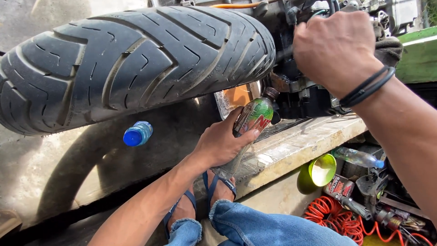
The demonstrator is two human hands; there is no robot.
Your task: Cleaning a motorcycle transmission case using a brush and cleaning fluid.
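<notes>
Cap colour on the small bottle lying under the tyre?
Blue: the small bottle has a solid blue cap facing the camera, clearest in the head view.

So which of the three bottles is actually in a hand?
The green-labelled bottle, gripped by the left hand under the engine. The blue-capped bottle lies on the ground and the clear one among the tools, both untouched.
</notes>
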